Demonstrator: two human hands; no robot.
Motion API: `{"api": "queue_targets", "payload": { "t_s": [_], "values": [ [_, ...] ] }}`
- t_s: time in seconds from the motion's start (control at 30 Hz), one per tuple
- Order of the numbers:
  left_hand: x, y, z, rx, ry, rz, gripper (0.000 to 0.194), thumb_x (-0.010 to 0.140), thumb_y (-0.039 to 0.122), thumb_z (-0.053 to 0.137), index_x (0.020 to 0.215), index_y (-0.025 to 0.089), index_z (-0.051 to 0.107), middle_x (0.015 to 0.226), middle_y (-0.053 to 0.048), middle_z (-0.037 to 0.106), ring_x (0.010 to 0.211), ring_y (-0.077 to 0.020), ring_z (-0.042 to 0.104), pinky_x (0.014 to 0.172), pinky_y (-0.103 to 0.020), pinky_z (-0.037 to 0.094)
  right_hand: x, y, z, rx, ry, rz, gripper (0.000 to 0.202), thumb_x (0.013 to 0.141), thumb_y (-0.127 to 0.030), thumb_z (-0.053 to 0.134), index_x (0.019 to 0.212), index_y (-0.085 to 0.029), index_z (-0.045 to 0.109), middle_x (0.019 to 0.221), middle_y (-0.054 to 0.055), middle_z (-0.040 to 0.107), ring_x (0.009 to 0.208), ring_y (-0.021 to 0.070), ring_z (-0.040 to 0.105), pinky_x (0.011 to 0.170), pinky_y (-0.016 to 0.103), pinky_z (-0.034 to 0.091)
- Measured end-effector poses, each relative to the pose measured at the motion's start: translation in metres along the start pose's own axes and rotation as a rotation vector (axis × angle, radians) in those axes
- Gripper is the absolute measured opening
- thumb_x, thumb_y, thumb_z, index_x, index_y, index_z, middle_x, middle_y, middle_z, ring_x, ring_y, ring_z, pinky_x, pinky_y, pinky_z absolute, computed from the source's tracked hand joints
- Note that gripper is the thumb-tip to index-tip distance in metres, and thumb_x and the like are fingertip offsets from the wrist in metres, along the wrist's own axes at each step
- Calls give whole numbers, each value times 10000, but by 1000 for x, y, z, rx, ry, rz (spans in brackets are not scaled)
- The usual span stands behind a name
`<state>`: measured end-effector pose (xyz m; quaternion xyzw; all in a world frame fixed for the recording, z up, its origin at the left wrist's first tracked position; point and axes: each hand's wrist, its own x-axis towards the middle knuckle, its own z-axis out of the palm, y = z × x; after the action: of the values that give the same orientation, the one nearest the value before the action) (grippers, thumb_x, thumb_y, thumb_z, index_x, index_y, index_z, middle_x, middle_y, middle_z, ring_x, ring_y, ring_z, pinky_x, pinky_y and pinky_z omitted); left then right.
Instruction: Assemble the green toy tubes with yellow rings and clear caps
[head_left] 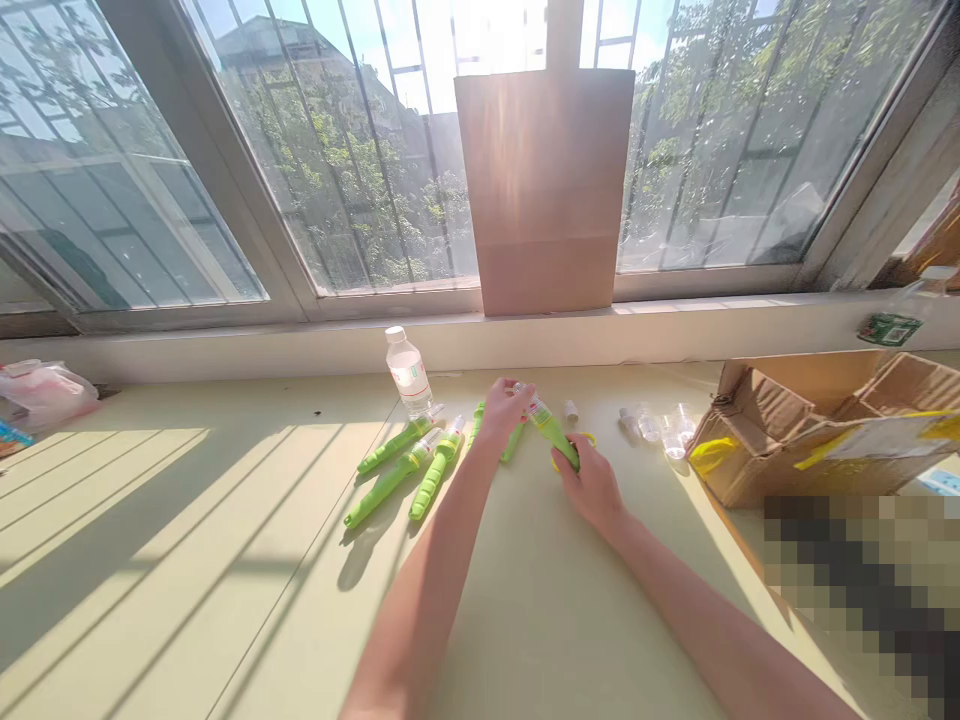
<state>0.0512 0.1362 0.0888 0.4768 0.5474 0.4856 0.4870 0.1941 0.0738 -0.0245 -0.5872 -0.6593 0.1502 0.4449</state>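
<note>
A green tube with a clear top (553,432) is held between my two hands, slanting from upper left to lower right. The fingers of my left hand (504,408) pinch its clear upper end. My right hand (592,482) is wrapped round its lower green part, with something yellow showing beside the fingers. Left of my left forearm lie similar green tubes with clear tops, among them a front one (386,490) and an upright-slanting one (436,475). Others lie partly hidden behind my left hand and arm.
Behind the tubes stands a water bottle (409,372). Several clear caps (649,428) lie at the right, beside a divided cardboard box (795,450) with yellow tape. A brown board (547,190) leans at the window. A pink plastic bag (46,392) sits far left.
</note>
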Motion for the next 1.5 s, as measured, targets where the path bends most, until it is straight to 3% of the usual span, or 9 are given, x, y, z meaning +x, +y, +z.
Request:
{"api": "queue_targets", "payload": {
  "t_s": [0.17,0.33,0.43,0.67,0.83,0.97,1.17,1.4,1.5],
  "values": [
    [-4,-10,28,-393,143,-75,183,806,151,673,894,227,531,655,29,604,586,-125,603,598,-260,463,-1,-1,0,-75,-33,-2,306,925,-451,391,1028,-204,540,759,35,637,580,163,543,576,262,345],
    [-8,-8,33,-611,203,-124,396,770,401,791,709,224,442,526,85,458,443,-94,490,518,-258,444,-4,-6,1,-127,-89,-41,359,940,-452,339,1074,-185,538,724,32,598,566,165,506,557,259,286],
    [-6,-9,30,-634,147,-123,465,764,459,791,633,216,417,500,80,431,420,-86,464,476,-247,421,-5,-11,0,-77,-124,-35,352,947,-470,322,1019,-192,525,658,3,538,549,157,469,552,256,269],
    [-4,-7,17,-722,-138,-156,421,855,360,705,590,213,413,490,67,397,426,-79,441,484,-242,430,-7,-21,1,189,-199,39,322,951,-505,343,866,-229,486,576,-57,414,519,129,417,534,241,276],
    [-4,-6,22,-641,98,-112,368,783,388,794,691,203,490,588,42,533,488,-98,536,533,-260,478,-9,-18,6,-22,-32,82,299,914,-468,395,980,-215,541,670,-11,539,577,149,482,566,246,292],
    [-7,-5,28,-678,173,-67,431,742,449,820,674,208,469,534,76,472,447,-84,498,512,-243,456,-11,-16,9,-160,47,70,249,909,-391,399,1009,-213,542,822,40,611,632,158,523,575,246,288],
    [-14,-3,30,-640,-7,-12,520,710,497,828,572,214,413,464,88,377,384,-63,374,439,-234,401,-6,-23,5,-244,-115,161,216,933,-395,419,785,-239,422,607,-26,448,512,140,388,529,261,209],
    [-4,-13,14,-743,-334,-89,549,673,526,848,565,209,412,471,95,339,386,-50,350,426,-214,384,-3,-33,-3,16,-289,206,311,921,-357,461,673,-238,315,593,-38,429,533,123,415,547,253,261],
    [0,-17,17,-771,-244,-72,535,668,558,844,589,206,449,492,86,394,411,-60,406,463,-220,421,-6,-32,1,-58,-227,212,286,922,-341,466,684,-235,348,598,-33,441,525,122,410,545,256,256]
  ]
}}
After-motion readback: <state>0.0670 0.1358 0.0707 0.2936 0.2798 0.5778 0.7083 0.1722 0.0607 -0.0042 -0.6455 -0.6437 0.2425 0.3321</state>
